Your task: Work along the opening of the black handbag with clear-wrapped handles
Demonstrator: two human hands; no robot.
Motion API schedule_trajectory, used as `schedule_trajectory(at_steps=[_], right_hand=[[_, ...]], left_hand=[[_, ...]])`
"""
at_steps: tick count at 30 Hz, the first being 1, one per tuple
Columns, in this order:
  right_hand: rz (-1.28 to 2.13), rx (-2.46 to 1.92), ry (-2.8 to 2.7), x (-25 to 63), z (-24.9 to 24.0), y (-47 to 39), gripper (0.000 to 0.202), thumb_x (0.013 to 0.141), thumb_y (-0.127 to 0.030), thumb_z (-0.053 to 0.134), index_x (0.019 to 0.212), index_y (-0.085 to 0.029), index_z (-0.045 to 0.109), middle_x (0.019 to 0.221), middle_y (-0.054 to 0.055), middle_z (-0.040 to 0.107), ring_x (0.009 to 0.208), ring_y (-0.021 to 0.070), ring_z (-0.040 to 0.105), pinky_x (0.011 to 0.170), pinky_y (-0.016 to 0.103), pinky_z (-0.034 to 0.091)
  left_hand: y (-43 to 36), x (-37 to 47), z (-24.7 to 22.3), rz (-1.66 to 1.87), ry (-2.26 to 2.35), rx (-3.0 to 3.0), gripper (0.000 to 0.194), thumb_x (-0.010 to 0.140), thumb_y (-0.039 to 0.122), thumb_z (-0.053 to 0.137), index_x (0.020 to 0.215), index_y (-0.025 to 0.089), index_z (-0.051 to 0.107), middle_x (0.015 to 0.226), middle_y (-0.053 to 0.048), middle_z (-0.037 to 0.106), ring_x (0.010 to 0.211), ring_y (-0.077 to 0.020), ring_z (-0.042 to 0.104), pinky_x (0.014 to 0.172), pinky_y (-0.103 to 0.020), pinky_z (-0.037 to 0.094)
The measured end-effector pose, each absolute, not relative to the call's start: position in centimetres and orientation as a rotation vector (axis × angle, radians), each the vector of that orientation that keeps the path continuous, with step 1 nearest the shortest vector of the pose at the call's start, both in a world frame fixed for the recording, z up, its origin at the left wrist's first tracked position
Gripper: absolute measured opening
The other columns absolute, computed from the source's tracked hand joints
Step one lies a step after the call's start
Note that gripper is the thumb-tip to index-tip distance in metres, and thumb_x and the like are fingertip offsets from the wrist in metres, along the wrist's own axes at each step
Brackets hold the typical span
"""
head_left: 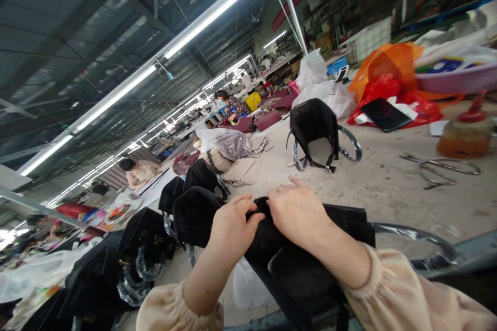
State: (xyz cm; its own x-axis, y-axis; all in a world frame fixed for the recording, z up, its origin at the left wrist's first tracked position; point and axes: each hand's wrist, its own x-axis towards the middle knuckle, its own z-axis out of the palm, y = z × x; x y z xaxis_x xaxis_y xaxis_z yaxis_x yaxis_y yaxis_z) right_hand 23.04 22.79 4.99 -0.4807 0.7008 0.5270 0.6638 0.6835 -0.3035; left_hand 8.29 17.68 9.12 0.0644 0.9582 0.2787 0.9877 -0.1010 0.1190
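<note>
A black handbag (310, 274) lies in front of me at the table's near edge, with a plastic-wrapped handle (419, 240) sticking out to the right. My left hand (235, 220) pinches the upper edge of the bag between thumb and fingers. Close beside it, my right hand (298, 212) is closed over the same edge, its fingertips partly hidden behind the black material. Beyond my hands, another black bag (314, 119) stands upright on the table, its wrapped handles hanging at both sides.
Several black bags (145, 238) crowd the left side. Scissors (442, 168), a bottle of amber liquid (466, 132) and a dark phone or tablet (386, 114) lie to the right. Flat beige pieces (244, 170) rest farther back. Co-workers sit at distant tables.
</note>
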Motion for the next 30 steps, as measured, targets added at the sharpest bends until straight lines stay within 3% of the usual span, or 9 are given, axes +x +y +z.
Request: schedule_trajectory(at_steps=[5,10,17,30], right_hand=[[0.039,-1.026,-2.247,23.2,4.9,22.9,0.023,0.086,-0.02,0.045,0.073,-0.016,0.064,0.073,0.008,0.068,0.071,0.0197,0.062,0.098,0.04,0.03],[0.051,-1.038,-2.243,23.1,4.8,22.9,0.023,0.087,-0.021,0.046,0.073,-0.016,0.063,0.073,0.008,0.068,0.07,0.0198,0.061,0.098,0.041,0.03],[0.084,-1.046,-2.279,22.9,5.1,22.8,0.019,0.085,-0.019,0.049,0.073,-0.018,0.062,0.072,0.005,0.068,0.069,0.0204,0.062,0.099,0.043,0.029],[0.058,-1.046,-2.315,22.1,5.0,23.0,0.014,0.086,-0.02,0.051,0.079,-0.021,0.063,0.076,0.001,0.068,0.073,0.0212,0.061,0.103,0.049,0.019]], left_hand=[[17.7,7.9,8.5,-0.543,-2.136,-2.158,0.019,0.079,0.027,0.059,0.063,0.019,0.063,0.078,-0.002,0.068,0.075,-0.015,0.063,0.072,-0.026,0.047],[17.8,8.0,8.4,-0.582,-2.247,-2.047,0.025,0.08,0.03,0.056,0.059,0.018,0.06,0.063,0.0,0.061,0.063,-0.0129,0.056,0.06,-0.023,0.04],[18.2,7.8,8.0,-0.601,-2.296,-1.98,0.027,0.077,0.031,0.057,0.054,0.018,0.056,0.058,0.001,0.056,0.058,-0.012,0.051,0.056,-0.023,0.034],[18.1,7.4,7.8,-0.673,-2.316,-1.982,0.021,0.077,0.028,0.058,0.058,0.018,0.06,0.062,0.001,0.06,0.061,-0.0114,0.053,0.059,-0.022,0.034]])
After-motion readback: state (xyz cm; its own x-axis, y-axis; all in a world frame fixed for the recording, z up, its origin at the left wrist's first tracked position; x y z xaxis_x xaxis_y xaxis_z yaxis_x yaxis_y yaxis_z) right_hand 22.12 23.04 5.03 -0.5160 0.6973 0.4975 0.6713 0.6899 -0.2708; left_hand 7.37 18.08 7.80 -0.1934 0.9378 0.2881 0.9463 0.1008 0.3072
